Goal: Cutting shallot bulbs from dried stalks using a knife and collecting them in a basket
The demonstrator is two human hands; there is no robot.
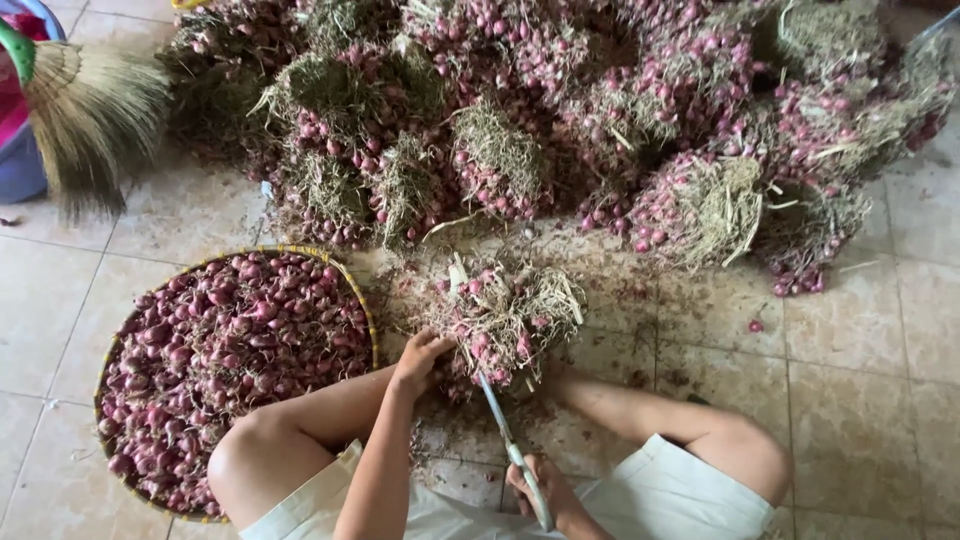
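A loose bundle of red shallots with dry straw-like stalks [500, 310] lies on the tiled floor in front of me. My left hand [420, 358] grips its near left edge. My right hand [545, 495] holds the pale handle of a long knife [505, 435], whose blade points up into the bundle's underside. To the left, a round woven tray [352, 285] is heaped with loose trimmed shallots [220, 360]. My bare knees frame the bundle on both sides.
A large heap of tied shallot bundles [560, 110] fills the far floor from left to right. A straw broom [90, 110] and a blue-purple basin [20, 160] stand at the far left. Shallot skins and one stray bulb [756, 325] litter the beige tiles.
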